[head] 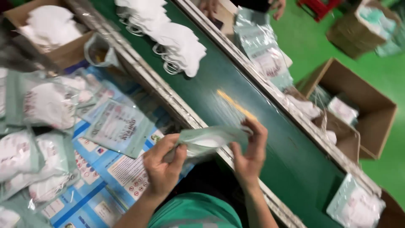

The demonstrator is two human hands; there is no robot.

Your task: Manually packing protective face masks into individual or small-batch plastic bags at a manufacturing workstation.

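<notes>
Both hands hold one pouch (211, 141), a flat pale green bag with a white mask inside. The left hand (162, 162) is closed on its left end, thumb on top and fingers under it. The right hand (249, 152) pinches its right end between thumb and fingertips. The pouch lies almost level in the air, above the near edge of the belt (236, 126), and it touches nothing else.

The belt is dark green and runs from the far left to the near right, between two pale rails. On its far part lies a row of loose white masks (175, 44) with ear loops. At the near right end of the belt lies one more filled pouch (356, 207).

Left of the belt is the worktop (97, 198), covered with blue and white printed sheets. Several filled pouches (38, 105) lie there in a loose heap, and one flat pouch (118, 126) lies just left of the left hand. At the far left, an open carton (63, 55) holds more white masks.

Right of the belt, on the green floor (379, 76), stands a brown box (363, 105) with some pouches inside. A stack of pouches (263, 50) lies along the far side of the belt. At the top edge, another person's hands (211, 8) are partly in view.
</notes>
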